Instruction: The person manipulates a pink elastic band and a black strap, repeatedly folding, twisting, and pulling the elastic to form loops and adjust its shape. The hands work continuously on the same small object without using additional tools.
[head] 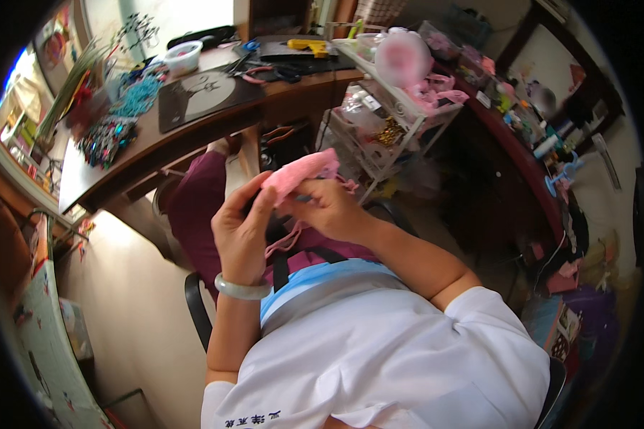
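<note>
A soft pink textile piece (300,170), fuzzy like knitting or plush, is held up over the lap. My left hand (244,230) pinches its left end between thumb and fingers; a pale bangle circles that wrist. My right hand (327,206) grips the lower right side of the same piece, its fingertips partly hidden by the fabric. Pink cords (287,239) hang below the hands towards the lap, and a small pink tassel or loop shows beside the right hand.
A wooden desk (204,124) ahead bears a dark mat, pliers (257,75), a yellow glue gun (310,47), a white tub (183,58) and turquoise strands (137,94). A white wire cart (402,115) with pink items stands at its right. A dark red table (520,166) curves along the right.
</note>
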The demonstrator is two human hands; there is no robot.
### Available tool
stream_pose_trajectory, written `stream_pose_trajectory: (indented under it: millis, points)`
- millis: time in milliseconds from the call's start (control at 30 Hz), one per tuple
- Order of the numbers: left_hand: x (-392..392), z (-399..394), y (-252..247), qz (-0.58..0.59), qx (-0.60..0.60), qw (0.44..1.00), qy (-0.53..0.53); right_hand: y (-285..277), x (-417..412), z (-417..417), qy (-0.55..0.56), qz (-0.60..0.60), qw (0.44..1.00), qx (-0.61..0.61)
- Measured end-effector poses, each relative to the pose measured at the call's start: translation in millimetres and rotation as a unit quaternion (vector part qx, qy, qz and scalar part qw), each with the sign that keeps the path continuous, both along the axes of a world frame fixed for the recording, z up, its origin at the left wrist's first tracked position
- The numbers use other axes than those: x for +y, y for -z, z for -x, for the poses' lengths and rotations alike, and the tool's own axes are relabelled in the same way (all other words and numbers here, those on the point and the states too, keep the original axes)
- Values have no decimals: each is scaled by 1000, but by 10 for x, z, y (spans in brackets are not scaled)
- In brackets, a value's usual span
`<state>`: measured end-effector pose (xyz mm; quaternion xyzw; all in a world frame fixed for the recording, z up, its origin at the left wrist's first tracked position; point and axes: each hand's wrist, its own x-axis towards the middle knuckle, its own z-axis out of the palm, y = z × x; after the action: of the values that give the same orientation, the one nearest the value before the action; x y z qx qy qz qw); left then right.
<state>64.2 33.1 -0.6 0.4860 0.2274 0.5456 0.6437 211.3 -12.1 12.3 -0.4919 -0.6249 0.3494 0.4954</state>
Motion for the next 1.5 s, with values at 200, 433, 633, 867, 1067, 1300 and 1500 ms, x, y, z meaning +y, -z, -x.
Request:
stream_pose_trajectory:
  millis: [200, 433, 633, 867, 1067, 1300, 1500]
  points:
    - [-57, 65, -39, -38, -26, 991, 127, -40, -128, -84, 46, -69, 994, -64]
    - [69, 14, 56, -217, 119, 966, -71, -205, -346, -52, 9, -173, 953, -248]
    - [21, 100, -43, -328, 239, 914, -21, -594, -109, -145, -16, -183, 932, -313]
    - [56, 99, 71, -178, 167, 965, 95, -616, 82, -205, -37, -154, 942, -297]
    - [82, 33, 107, -37, 43, 995, 79, -591, -264, -77, -41, -183, 901, -392]
    - [-17, 106, -55, -235, 185, 949, 102, -653, 78, -278, -29, -119, 947, -297]
    - [15, 125, -84, -264, 132, 948, 122, -429, 326, -517, -134, 210, 968, -15]
